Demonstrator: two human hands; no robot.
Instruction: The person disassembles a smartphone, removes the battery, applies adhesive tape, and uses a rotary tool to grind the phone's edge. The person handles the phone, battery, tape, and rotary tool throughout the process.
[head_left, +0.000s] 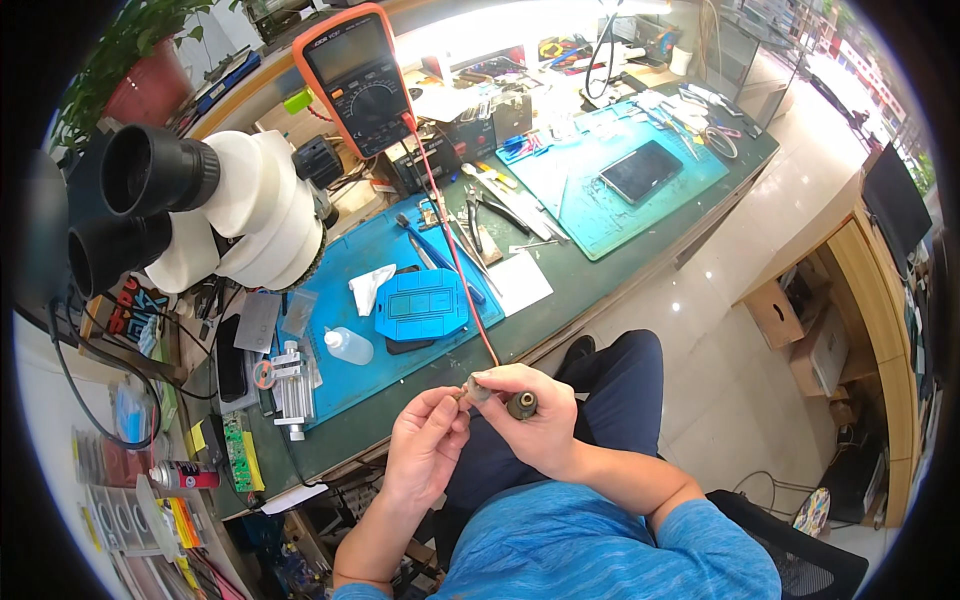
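Over my lap, just off the bench's front edge, both hands meet. My right hand (pixel 540 425) is closed around a dark cylinder with a brass-coloured round end (pixel 522 404). Its thumb and forefinger pinch a small greyish round piece (pixel 478 388). My left hand (pixel 428 440) is closed in a pinch against that piece's left side; whatever lies between its fingertips is too small to make out. A red test lead (pixel 462 270) runs from the orange multimeter (pixel 362 85) down behind my right hand, where its end is hidden.
A blue phone-repair fixture (pixel 422 304) and a white squeeze bottle (pixel 348 346) stand on the blue mat (pixel 345 385). To the left are a microscope (pixel 240 200) and a metal clamp (pixel 293 385). Pliers (pixel 502 212) lie mid-bench; a dark phone (pixel 641 170) rests on the right mat.
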